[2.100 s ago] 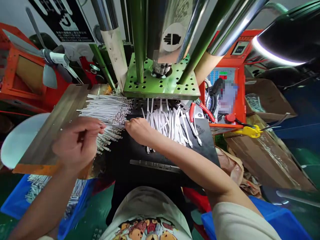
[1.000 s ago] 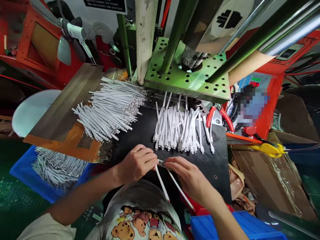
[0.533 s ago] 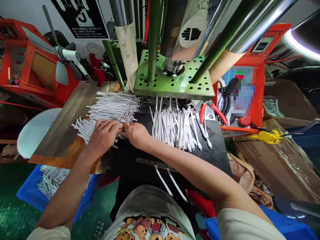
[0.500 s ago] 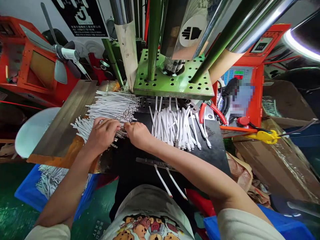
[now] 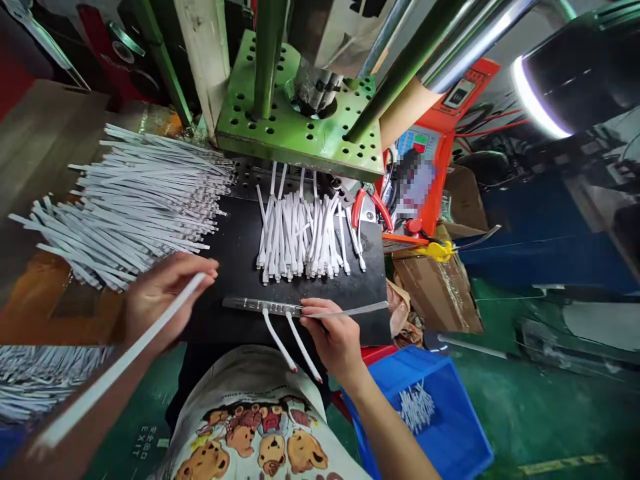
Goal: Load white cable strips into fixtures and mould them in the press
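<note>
My left hand pinches a white cable piece that slants down toward the lower left. In my right hand is another white cable, pointing right, its end at the right end of a flat metal strip fixture. Two white cables stick out of that strip toward my body. Behind the strip, a row of white cables with connectors lies on the black work surface. A large pile of white cables is beyond my left hand.
A green perforated press plate on columns stands behind the cables. Red-handled pliers lie by an orange control box. A blue bin holding white pieces is at the lower right. A cardboard box stands beyond.
My hands have parted from the edge of the pile. The right one has moved to the metal strip, and each now holds a white cable. The camera view has shifted right and down.
</note>
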Motion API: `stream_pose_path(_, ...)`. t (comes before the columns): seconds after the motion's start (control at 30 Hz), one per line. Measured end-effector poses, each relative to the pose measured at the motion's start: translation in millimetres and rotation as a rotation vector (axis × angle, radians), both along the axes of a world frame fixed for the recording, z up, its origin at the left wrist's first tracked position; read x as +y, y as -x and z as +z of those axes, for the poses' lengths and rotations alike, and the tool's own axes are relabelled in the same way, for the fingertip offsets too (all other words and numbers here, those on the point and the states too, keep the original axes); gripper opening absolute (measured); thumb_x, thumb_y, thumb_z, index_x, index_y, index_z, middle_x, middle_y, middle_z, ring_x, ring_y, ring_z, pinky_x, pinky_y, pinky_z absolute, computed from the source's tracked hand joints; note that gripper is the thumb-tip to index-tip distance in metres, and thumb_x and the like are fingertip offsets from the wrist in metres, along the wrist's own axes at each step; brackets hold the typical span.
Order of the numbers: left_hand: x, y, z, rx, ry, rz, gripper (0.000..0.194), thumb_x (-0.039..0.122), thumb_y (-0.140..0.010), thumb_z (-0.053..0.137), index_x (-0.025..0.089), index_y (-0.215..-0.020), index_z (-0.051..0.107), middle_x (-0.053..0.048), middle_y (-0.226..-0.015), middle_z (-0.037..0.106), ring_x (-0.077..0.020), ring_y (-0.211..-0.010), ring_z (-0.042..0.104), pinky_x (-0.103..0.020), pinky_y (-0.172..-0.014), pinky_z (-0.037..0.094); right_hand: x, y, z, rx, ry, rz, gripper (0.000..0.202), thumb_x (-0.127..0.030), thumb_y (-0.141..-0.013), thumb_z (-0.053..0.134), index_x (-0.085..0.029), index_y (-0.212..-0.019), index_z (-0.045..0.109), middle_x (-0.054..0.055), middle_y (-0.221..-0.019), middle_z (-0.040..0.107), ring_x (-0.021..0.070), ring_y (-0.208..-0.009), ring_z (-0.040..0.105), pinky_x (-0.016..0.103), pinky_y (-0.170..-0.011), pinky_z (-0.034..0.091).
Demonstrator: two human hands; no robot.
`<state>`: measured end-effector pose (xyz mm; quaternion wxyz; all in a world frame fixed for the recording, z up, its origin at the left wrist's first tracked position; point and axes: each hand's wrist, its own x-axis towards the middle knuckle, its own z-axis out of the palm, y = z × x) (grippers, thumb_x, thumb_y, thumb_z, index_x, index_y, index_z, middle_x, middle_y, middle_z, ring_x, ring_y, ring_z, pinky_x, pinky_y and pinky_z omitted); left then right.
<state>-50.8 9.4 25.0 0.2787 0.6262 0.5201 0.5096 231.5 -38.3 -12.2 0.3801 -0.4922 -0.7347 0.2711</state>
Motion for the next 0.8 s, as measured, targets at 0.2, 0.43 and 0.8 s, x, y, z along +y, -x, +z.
stream_pose_path(0.2, -18.0, -18.7, -32.3, 0.278, -0.127, -0.360, 0.019, 0.011, -0.089, 0.066, 0.022, -0.105, 0.069, -0.002, -0.095, 0.074, -0.0162, -0.091, 0.071, -0.029, -0.085, 0.057, 1.5, 3.4, 1.4, -0.124, -0.114, 0.089, 0.015, -0.013, -0.097, 0.056, -0.020, -0.107, 0.065, 0.010, -0.102, 0.071, 0.0214, -0.093, 0.068, 0.038, -0.081, 0.059)
stream_pose_path(0.43, -21.1, -16.3, -35.4, 0.405, -0.147, -0.418, 0.018, 0.008, -0.089, 0.064, 0.019, -0.104, 0.064, -0.005, -0.098, 0.073, -0.0179, -0.095, 0.069, -0.032, -0.086, 0.053, 8.3, -0.4, -1.5, -0.141, -0.132, 0.177, 0.018, -0.009, -0.096, 0.054, -0.019, -0.109, 0.062, 0.012, -0.105, 0.070, 0.0233, -0.097, 0.066, 0.040, -0.084, 0.057)
stream_pose_path(0.8, -14.3, -20.5, -20.4, 0.653, -0.288, -0.506, 0.014, 0.010, -0.093, 0.052, 0.015, -0.100, 0.063, -0.008, -0.093, 0.072, -0.0201, -0.090, 0.069, -0.035, -0.081, 0.054, 49.1, -20.2, 34.0, -0.296, 0.065, 0.517, 0.021, -0.008, -0.094, 0.054, -0.021, -0.108, 0.064, 0.007, -0.101, 0.070, 0.0184, -0.087, 0.067, 0.030, -0.078, 0.057)
